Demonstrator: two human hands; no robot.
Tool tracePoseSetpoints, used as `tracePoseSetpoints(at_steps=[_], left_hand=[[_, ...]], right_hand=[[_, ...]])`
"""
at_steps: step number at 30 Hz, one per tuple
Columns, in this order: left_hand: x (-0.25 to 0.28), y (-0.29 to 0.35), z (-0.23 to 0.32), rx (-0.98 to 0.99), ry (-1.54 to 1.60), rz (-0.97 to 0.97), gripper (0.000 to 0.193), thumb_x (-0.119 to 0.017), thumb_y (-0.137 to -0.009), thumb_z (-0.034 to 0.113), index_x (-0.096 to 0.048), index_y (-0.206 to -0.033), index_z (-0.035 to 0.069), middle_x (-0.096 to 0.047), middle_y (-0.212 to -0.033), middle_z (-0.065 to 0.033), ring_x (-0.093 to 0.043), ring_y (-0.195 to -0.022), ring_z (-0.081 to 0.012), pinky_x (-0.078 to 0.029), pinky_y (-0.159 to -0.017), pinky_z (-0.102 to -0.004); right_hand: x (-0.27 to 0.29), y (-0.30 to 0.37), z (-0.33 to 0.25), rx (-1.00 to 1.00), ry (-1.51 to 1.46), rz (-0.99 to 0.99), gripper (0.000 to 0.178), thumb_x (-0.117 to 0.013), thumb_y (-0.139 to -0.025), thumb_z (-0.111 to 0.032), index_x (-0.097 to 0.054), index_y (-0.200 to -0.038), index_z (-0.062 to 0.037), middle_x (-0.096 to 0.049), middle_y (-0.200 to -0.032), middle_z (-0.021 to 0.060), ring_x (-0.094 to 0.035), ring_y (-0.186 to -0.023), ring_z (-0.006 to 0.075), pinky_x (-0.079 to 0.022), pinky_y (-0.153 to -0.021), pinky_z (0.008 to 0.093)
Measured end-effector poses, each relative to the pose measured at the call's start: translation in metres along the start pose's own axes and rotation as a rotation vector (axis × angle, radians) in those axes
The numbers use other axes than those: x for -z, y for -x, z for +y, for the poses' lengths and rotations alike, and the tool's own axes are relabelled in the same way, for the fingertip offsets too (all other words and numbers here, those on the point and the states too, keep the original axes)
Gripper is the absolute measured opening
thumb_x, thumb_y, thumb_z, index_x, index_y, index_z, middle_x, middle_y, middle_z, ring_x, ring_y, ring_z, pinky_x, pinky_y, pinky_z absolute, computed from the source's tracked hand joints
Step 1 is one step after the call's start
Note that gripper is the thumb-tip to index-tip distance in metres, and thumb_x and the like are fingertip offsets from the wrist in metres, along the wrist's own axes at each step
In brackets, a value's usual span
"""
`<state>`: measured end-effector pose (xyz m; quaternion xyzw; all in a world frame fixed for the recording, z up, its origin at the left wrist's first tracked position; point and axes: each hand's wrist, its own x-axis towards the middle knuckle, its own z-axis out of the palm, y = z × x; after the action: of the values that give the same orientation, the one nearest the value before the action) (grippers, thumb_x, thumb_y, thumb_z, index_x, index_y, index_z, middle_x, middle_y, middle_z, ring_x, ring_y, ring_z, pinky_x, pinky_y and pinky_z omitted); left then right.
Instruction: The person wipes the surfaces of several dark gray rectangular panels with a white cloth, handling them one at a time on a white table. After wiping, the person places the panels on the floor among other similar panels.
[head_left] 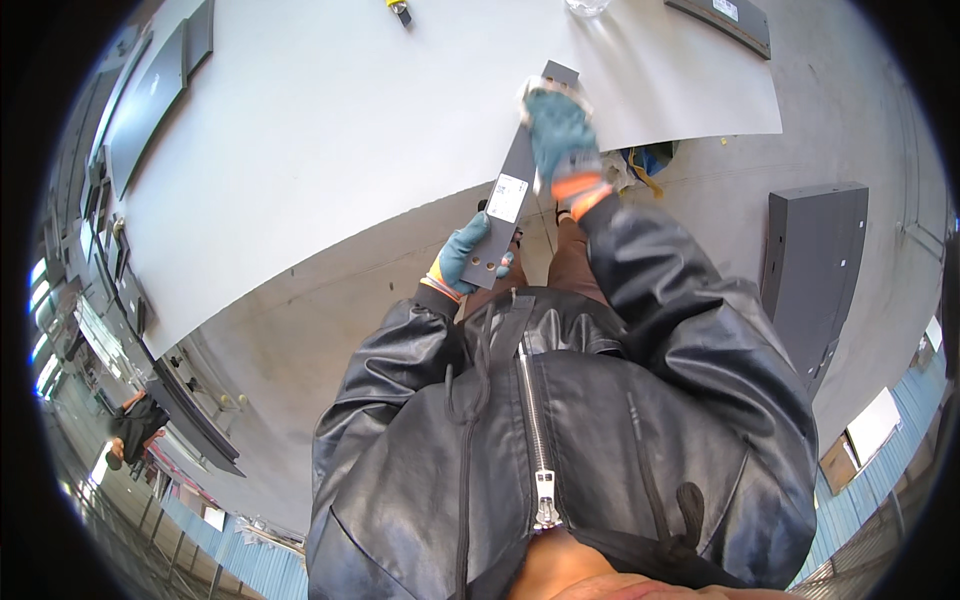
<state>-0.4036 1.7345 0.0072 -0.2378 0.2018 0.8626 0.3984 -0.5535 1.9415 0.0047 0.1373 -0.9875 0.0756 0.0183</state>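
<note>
A long, narrow dark grey board point(515, 165) slants across the near edge of the white table, its far end over the tabletop. It has round holes near both ends and a white label point(507, 198) on its face. My left hand point(463, 248), in a teal glove with an orange cuff, grips the near end, with fingertips showing at the other edge. My right hand point(562, 130), gloved alike and a little smeared by motion, presses a whitish cloth point(529, 96) on the board close to its far end. The fingers wrap over the cloth and hide most of it.
The white table point(340, 130) bears dark panels point(150, 120) at far left, another panel point(725, 22) at far right, a small yellow-and-black tool point(399, 12) and a clear object point(587, 6). A dark panel stack point(815, 245) stands right. Another person point(138, 425) is at far left.
</note>
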Motion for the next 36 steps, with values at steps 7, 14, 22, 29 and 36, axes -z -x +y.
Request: tracePoseSetpoints(at_steps=[7, 14, 22, 29, 36], left_hand=[[-0.018, 0.002, -0.005, -0.018, -0.001, 0.063, 0.051, -0.060, -0.102, 0.043, -0.053, -0.139, 0.010, -0.066, -0.117, -0.0158, -0.068, -0.080, -0.0248, -0.058, -0.064, -0.0371], [-0.017, -0.003, -0.009, -0.004, -0.008, 0.060, 0.052, -0.062, -0.101, 0.045, -0.054, -0.137, 0.008, -0.066, -0.116, -0.0144, -0.067, -0.080, -0.0250, -0.057, -0.065, -0.0383], [-0.022, -0.006, -0.008, -0.001, -0.019, 0.055, 0.053, -0.062, -0.100, 0.047, -0.056, -0.135, 0.008, -0.066, -0.115, -0.0146, -0.066, -0.081, -0.0234, -0.057, -0.065, -0.0371], [-0.013, -0.003, -0.013, -0.015, -0.035, 0.069, 0.053, -0.055, -0.103, 0.050, -0.056, -0.135, 0.008, -0.068, -0.117, -0.0136, -0.070, -0.080, -0.0237, -0.058, -0.061, -0.0353], [-0.020, -0.004, -0.016, -0.003, 0.043, 0.120, 0.052, -0.060, -0.102, 0.047, -0.056, -0.134, 0.006, -0.067, -0.114, -0.0131, -0.068, -0.078, -0.0257, -0.057, -0.062, -0.0379]], right_hand=[[0.012, -0.037, 0.005, -0.150, -0.171, -0.155, 0.048, -0.055, -0.092, -0.013, -0.058, -0.140, -0.0107, -0.061, -0.137, 0.0165, -0.055, -0.130, 0.0353, -0.045, -0.111, 0.0463], [-0.018, -0.029, 0.031, -0.038, -0.245, 0.147, 0.038, -0.057, -0.095, -0.016, -0.065, -0.132, -0.0151, -0.062, -0.139, 0.0153, -0.057, -0.129, 0.0341, -0.044, -0.111, 0.0458], [-0.016, -0.035, 0.014, -0.120, -0.289, 0.076, 0.029, -0.059, -0.089, -0.015, -0.068, -0.116, -0.0120, -0.066, -0.116, 0.0112, -0.061, -0.109, 0.0320, -0.049, -0.100, 0.0484], [-0.007, -0.053, 0.033, -0.007, -0.293, 0.172, 0.036, -0.059, -0.087, -0.011, -0.068, -0.122, -0.0110, -0.064, -0.130, 0.0133, -0.060, -0.122, 0.0310, -0.049, -0.103, 0.0456], [0.011, -0.056, 0.004, -0.120, -0.118, -0.142, 0.039, -0.056, -0.093, -0.015, -0.065, -0.130, -0.0116, -0.060, -0.141, 0.0149, -0.054, -0.132, 0.0331, -0.040, -0.113, 0.0452]])
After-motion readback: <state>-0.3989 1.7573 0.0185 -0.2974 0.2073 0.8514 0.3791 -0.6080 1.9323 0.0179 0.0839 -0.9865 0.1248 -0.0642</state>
